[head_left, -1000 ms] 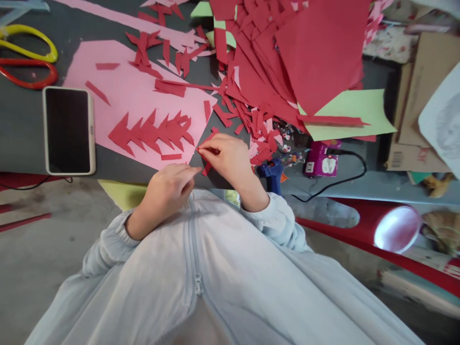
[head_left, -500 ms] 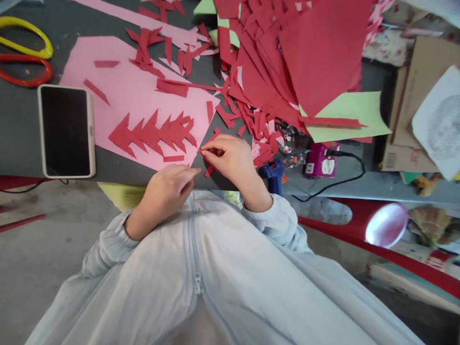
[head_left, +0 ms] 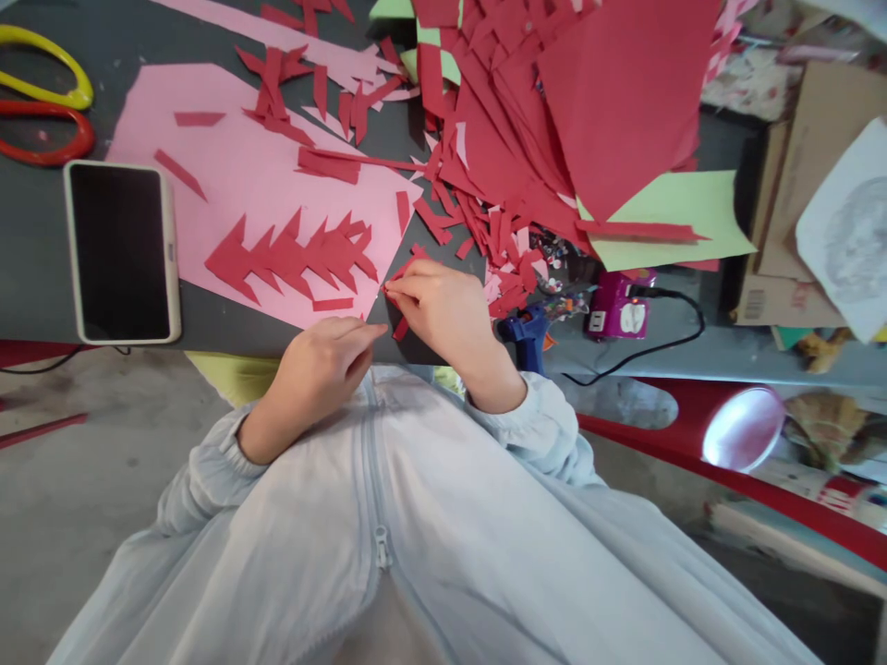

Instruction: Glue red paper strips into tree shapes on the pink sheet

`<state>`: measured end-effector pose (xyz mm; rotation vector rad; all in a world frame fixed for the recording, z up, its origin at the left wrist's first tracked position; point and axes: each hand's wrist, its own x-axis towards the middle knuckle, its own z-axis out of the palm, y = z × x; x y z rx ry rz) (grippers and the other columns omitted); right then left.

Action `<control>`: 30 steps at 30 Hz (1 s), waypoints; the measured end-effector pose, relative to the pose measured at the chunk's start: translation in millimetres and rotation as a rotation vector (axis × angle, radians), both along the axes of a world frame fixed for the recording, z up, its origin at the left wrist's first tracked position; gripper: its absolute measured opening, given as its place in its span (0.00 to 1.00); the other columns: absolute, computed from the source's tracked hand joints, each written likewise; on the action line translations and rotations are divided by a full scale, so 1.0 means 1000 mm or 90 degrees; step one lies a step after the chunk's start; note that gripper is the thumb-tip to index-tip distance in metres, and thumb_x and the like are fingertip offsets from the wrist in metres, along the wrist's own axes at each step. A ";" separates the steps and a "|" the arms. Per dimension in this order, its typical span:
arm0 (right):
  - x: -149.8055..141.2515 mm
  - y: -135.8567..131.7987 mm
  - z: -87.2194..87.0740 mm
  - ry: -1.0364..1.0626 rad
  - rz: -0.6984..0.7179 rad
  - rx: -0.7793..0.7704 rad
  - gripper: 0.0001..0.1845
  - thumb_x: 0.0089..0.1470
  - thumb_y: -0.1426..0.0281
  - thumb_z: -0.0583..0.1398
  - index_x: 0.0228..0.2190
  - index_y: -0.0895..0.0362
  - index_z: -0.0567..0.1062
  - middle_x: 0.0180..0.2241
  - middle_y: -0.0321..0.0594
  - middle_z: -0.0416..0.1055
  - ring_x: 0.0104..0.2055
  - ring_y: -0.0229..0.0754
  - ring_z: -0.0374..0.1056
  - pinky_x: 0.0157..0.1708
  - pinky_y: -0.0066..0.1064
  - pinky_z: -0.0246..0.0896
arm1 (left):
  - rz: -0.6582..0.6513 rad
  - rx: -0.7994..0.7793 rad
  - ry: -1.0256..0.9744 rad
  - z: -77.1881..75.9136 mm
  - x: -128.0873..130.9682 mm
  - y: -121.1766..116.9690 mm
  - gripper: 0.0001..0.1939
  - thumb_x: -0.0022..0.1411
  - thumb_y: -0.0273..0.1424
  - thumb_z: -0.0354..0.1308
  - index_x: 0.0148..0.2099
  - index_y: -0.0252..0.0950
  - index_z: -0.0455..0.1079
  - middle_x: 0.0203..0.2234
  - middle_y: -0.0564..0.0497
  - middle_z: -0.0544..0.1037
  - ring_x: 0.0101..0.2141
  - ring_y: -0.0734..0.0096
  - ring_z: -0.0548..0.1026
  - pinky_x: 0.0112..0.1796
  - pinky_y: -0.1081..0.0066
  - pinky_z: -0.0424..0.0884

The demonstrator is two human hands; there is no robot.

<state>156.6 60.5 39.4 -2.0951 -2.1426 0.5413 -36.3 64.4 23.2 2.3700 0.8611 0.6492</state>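
Note:
My right hand [head_left: 447, 309] is closed in a pinch, with a small piece of red paper [head_left: 389, 289] at its fingertips beside the right edge of the pink paper sheet [head_left: 228, 185]. My left hand [head_left: 322, 360] rests at the table's front edge, fingers stretched out and holding nothing I can see; its fingertips lie by the sheet's lower corner. On the pink sheet lies a red paper shape [head_left: 295, 256] with jagged, leaf-like points. Close below it sits a short red strip [head_left: 333, 304]. Part of another red strip [head_left: 400, 327] shows under my right hand.
A phone [head_left: 123, 254] and yellow-and-red scissors handles [head_left: 81, 85] are at the left. Red paper sheets [head_left: 627, 102] and scraps [head_left: 509, 263] pile up at the back. To the right are a blue glue gun [head_left: 528, 335], a purple box [head_left: 619, 305] with a cable, and cardboard [head_left: 808, 175].
The view has shifted slightly, so the table things sit a little further left. Both hands keep nearly the same pose, the right still pinching at the sheet's edge.

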 end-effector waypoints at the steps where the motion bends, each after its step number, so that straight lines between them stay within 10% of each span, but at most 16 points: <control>1: -0.001 0.001 0.002 -0.015 0.010 -0.013 0.18 0.66 0.70 0.54 0.34 0.55 0.84 0.38 0.42 0.79 0.36 0.43 0.70 0.30 0.36 0.51 | -0.003 -0.003 0.002 0.000 0.000 0.000 0.13 0.67 0.24 0.52 0.48 0.34 0.77 0.36 0.48 0.84 0.36 0.68 0.81 0.38 0.70 0.76; 30: 0.002 0.011 -0.001 0.056 -0.029 -0.001 0.11 0.58 0.72 0.59 0.32 0.54 0.83 0.35 0.41 0.79 0.35 0.43 0.70 0.33 0.35 0.55 | -0.045 -0.037 0.024 0.003 -0.005 0.000 0.15 0.68 0.24 0.51 0.51 0.34 0.76 0.37 0.46 0.83 0.39 0.66 0.80 0.40 0.68 0.77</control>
